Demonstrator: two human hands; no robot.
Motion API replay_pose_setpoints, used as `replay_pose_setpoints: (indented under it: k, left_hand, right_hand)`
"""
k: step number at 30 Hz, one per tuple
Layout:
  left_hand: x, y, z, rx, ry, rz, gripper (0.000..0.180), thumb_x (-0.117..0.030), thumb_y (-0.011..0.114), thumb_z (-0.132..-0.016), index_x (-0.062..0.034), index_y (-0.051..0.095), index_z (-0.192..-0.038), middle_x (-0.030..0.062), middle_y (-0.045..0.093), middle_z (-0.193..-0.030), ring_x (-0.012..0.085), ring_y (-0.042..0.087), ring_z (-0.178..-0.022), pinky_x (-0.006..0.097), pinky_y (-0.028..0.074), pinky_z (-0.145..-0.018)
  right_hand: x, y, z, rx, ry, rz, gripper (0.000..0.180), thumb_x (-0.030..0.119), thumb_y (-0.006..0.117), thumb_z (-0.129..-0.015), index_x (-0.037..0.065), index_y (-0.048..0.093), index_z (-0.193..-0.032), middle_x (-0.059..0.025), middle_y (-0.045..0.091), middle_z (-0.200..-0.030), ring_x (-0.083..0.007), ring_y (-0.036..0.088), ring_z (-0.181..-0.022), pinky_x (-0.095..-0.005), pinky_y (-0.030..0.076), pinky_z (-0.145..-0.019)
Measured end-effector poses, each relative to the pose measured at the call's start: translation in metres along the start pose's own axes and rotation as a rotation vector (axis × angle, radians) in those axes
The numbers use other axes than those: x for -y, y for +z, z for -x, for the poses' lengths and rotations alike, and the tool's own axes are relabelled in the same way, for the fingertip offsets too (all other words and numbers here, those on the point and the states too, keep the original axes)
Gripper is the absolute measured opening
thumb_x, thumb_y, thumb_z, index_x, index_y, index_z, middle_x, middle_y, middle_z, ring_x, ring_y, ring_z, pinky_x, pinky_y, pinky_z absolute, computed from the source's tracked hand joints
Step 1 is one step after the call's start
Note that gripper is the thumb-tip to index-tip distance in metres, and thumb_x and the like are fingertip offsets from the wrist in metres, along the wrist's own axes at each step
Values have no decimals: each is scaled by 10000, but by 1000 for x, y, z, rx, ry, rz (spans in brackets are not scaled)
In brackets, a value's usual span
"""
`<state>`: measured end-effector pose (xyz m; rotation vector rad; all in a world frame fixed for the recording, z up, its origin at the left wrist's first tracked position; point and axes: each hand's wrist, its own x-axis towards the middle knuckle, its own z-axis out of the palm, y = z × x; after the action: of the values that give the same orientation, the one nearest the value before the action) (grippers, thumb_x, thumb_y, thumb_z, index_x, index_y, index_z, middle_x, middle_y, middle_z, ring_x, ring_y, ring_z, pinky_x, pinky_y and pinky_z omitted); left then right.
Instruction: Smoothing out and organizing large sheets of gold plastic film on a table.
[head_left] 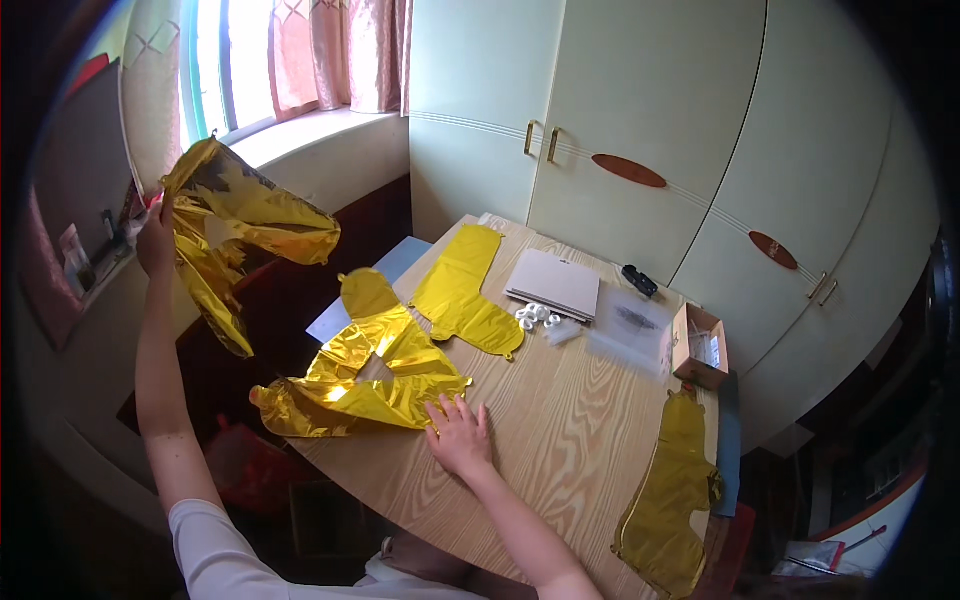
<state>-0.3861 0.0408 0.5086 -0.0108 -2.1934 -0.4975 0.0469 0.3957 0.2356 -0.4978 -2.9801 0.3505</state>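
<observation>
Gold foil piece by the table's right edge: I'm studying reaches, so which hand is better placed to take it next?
Probably the right hand: it lies palm-down, nearer that gold foil piece. The left hand is raised, holding another foil.

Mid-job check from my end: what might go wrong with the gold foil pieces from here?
The raised foil piece hangs from the left hand alone, so it might slip or crease.

The crumpled foil piece sticks out past the left edge of the table; it could slide off if the right hand at its edge lifts.

Sweeping foil across could scatter the loose white rings.
</observation>
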Motion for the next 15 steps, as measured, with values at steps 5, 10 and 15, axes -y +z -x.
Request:
replay_pose_setpoints:
  k: [5,10,15]
  left_hand:
    - [52,-18,-34,-362,94,-3,530,-594,394,-976,-173,636,-1188,194,687,-924,419,644,-857,494,510,-705]
    - [20,-49,-9,-147,119,-109,496,-533,400,-994,-127,662,-1107,132,708,-964,366,673,-906,483,542,-756]
    - [-86,-80,57,73,588,-549,235,-273,522,-941,-83,657,-909,145,679,-730,297,702,-682,434,568,-614]
  right_hand:
    - [8,5,-2,-22,-39,-10,509,415,405,-981,248,411,-1462,-41,365,-1531,-242,272,-1441,-562,128,-1178]
    - [2,6,-1,-41,-36,7,512,407,429,-971,248,416,-1458,-47,385,-1515,-251,288,-1433,-554,148,-1175]
    - [-2,21,-3,-163,-62,-101,589,428,526,-912,164,454,-1433,-110,408,-1496,-291,320,-1417,-545,160,-1178]
